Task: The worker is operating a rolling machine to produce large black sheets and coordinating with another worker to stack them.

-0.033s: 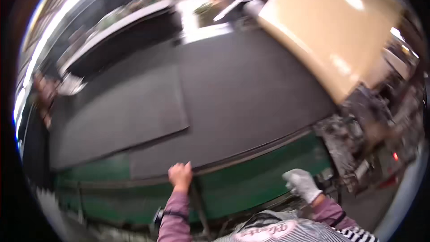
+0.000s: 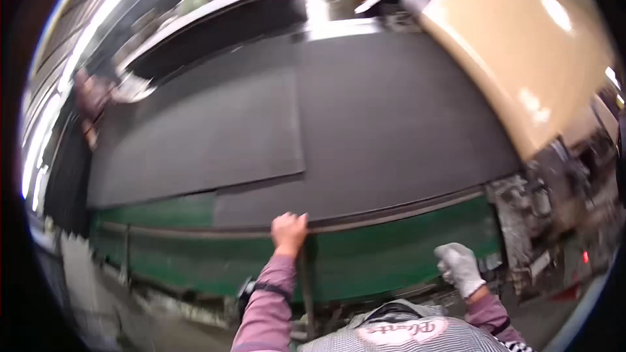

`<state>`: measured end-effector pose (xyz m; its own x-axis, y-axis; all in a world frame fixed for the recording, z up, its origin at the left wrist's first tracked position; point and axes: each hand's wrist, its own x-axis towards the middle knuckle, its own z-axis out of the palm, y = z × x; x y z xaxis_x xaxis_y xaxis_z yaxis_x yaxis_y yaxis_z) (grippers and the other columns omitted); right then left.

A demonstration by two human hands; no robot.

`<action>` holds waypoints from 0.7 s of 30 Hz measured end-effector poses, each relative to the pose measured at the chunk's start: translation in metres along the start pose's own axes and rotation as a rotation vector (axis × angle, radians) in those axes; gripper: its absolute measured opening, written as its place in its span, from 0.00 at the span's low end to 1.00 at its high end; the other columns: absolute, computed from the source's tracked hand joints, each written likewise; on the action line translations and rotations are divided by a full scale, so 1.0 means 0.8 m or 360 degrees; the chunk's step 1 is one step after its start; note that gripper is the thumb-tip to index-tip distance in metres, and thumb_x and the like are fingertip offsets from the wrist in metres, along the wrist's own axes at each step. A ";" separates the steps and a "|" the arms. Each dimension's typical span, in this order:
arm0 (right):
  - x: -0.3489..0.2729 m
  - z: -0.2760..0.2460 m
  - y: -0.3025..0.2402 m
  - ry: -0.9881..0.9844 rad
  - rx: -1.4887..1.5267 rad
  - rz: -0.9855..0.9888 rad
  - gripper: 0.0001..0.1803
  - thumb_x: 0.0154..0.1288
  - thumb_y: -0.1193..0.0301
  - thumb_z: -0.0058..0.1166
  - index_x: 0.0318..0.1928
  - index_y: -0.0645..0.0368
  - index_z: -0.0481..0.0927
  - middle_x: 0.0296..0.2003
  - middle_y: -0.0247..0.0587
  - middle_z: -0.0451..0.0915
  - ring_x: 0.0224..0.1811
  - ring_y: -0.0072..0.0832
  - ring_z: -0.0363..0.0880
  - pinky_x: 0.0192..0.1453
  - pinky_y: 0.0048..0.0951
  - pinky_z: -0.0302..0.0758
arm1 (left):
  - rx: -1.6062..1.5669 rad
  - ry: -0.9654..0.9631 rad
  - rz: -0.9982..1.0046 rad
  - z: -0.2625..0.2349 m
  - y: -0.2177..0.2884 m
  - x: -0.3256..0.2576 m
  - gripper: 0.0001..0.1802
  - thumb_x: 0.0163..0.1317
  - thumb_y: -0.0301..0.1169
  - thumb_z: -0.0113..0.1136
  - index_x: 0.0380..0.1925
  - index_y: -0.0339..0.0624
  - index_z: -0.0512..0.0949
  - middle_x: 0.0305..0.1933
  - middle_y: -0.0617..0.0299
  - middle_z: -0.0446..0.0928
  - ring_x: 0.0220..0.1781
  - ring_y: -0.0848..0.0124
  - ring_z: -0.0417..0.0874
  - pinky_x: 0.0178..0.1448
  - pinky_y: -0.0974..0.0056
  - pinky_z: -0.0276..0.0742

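Note:
My bare left hand lies at the front rail of the table, its fingers curled over the near edge of a large dark grey sheet. Whether it pinches the sheet or only the rail is hidden. A second dark sheet overlaps the first on the left side. My right hand, in a pale glove, hangs above the lower green surface, apart from the sheets. Its fingers are bent in and nothing shows in them.
A big glossy tan panel slants over the right side. Cluttered machinery with a red light stands below it. At the far left another person is by the table's end. A long dark block with a pale top borders the back.
The whole view has shifted, so the sheets and table sit farther right and higher in the picture. My left hand stays at the rail; my right hand keeps its bent shape.

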<state>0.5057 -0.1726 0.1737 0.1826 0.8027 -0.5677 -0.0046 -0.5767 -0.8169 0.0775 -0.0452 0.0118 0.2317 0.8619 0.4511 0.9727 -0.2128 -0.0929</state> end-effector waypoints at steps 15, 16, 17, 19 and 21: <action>0.123 0.076 -0.066 -0.0169 -0.0375 -0.0035 0.10 0.68 0.66 0.52 0.44 0.56 0.80 0.20 0.33 0.75 0.13 0.16 0.66 0.15 0.19 0.61 | -0.0848 0.0154 -0.0688 -0.008 -0.036 0.062 0.19 0.54 0.36 0.68 0.44 0.39 0.80 0.49 0.52 0.80 0.56 0.54 0.77 0.62 0.53 0.71; 0.129 0.073 -0.068 -0.0090 -0.0393 0.0063 0.10 0.68 0.65 0.52 0.45 0.56 0.79 0.20 0.33 0.75 0.13 0.15 0.65 0.15 0.19 0.61 | -0.0668 0.0109 -0.0808 -0.012 -0.089 0.055 0.24 0.52 0.36 0.69 0.47 0.37 0.79 0.51 0.51 0.78 0.58 0.53 0.75 0.65 0.53 0.68; 0.135 0.071 -0.068 -0.0116 -0.0366 0.0046 0.10 0.69 0.65 0.52 0.45 0.56 0.79 0.20 0.33 0.75 0.13 0.15 0.65 0.15 0.19 0.61 | -0.0494 -0.0032 -0.0952 -0.017 -0.134 0.042 0.31 0.49 0.39 0.71 0.51 0.36 0.76 0.55 0.48 0.76 0.61 0.51 0.72 0.66 0.52 0.66; 0.149 0.071 -0.063 -0.0035 -0.0339 0.0079 0.10 0.69 0.66 0.52 0.45 0.57 0.79 0.20 0.33 0.74 0.14 0.15 0.65 0.16 0.19 0.61 | -0.0207 -0.0343 -0.1167 -0.019 -0.191 0.011 0.40 0.42 0.42 0.73 0.56 0.35 0.71 0.60 0.48 0.70 0.64 0.51 0.68 0.68 0.52 0.66; 0.164 0.078 -0.052 -0.0088 -0.0259 0.0020 0.09 0.68 0.68 0.53 0.44 0.57 0.80 0.22 0.30 0.74 0.19 0.14 0.68 0.19 0.17 0.63 | -0.0100 -0.0654 -0.1346 -0.013 -0.213 -0.003 0.44 0.40 0.44 0.72 0.58 0.36 0.69 0.61 0.49 0.68 0.65 0.52 0.66 0.68 0.52 0.66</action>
<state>0.4687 -0.0340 0.1271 0.1289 0.7999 -0.5862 0.1535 -0.6001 -0.7851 -0.0891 -0.0158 0.0358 -0.5517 0.8340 -0.0024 0.8208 0.5435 0.1759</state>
